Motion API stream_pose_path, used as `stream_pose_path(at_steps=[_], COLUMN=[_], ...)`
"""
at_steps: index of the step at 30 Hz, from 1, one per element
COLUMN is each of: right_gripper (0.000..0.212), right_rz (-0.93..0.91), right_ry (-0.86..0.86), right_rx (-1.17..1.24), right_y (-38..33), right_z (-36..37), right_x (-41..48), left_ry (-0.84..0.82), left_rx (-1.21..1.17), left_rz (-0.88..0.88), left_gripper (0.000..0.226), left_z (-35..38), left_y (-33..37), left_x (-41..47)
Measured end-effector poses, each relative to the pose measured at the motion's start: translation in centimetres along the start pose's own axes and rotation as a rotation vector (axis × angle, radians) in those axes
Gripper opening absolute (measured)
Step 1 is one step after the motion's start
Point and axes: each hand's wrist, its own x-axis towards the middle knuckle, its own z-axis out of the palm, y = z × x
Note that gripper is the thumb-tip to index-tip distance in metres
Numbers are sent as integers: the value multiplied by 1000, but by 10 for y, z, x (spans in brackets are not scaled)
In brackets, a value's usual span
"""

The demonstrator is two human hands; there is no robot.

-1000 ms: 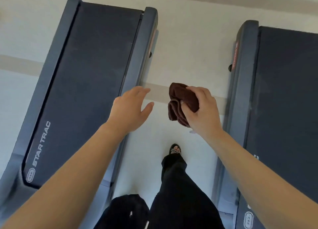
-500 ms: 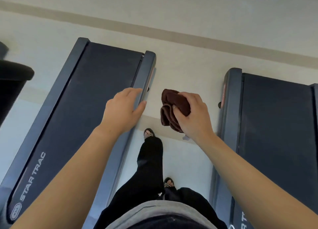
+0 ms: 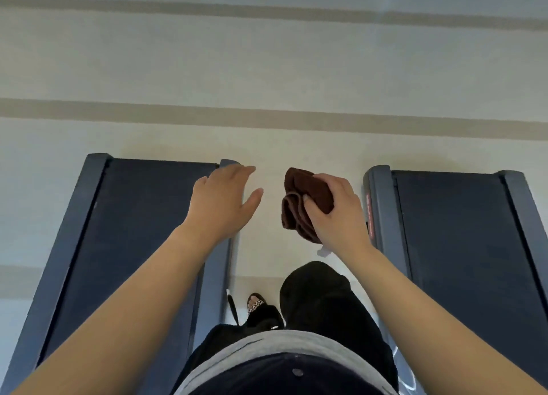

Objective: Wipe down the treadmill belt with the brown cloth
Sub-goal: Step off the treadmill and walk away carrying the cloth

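Observation:
A bunched brown cloth (image 3: 302, 198) hangs in the air over the floor gap between two treadmills, with my right hand (image 3: 341, 213) shut on it. The dark belt of the left treadmill (image 3: 130, 234) runs away from me on the left, and the belt of the right treadmill (image 3: 462, 246) lies on the right. My left hand (image 3: 221, 201) hovers with fingers spread above the right side rail of the left treadmill, holding nothing. The cloth touches neither belt.
Pale floor (image 3: 267, 68) with tan stripes stretches beyond the rear ends of both treadmills. My legs in black trousers (image 3: 320, 299) and a sandalled foot (image 3: 255, 302) stand in the narrow gap between the machines. Grey side rails (image 3: 379, 210) border each belt.
The view has shifted towards the rear ends of the treadmills, so more floor shows beyond them. Both hands keep their pose, the left fingers spreading slightly; the cloth stays gripped.

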Motion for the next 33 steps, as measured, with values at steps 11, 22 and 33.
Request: stream_pose_path(at_steps=[11, 22, 33], right_gripper=[39, 39, 42], right_rz=[-30, -251, -240], right_ry=[-64, -348, -306], right_rx=[-52, -81, -76], right_y=[-16, -128, -252], right_z=[-3, 90, 193], right_x=[281, 566, 853], left_ry=[-56, 130, 208], left_rx=[-57, -251, -174], left_rz=[-31, -425, -310], left_gripper=[53, 53, 53], left_z=[-61, -134, -276], left_y=[-35, -169, -339], left_x=[253, 421, 691])
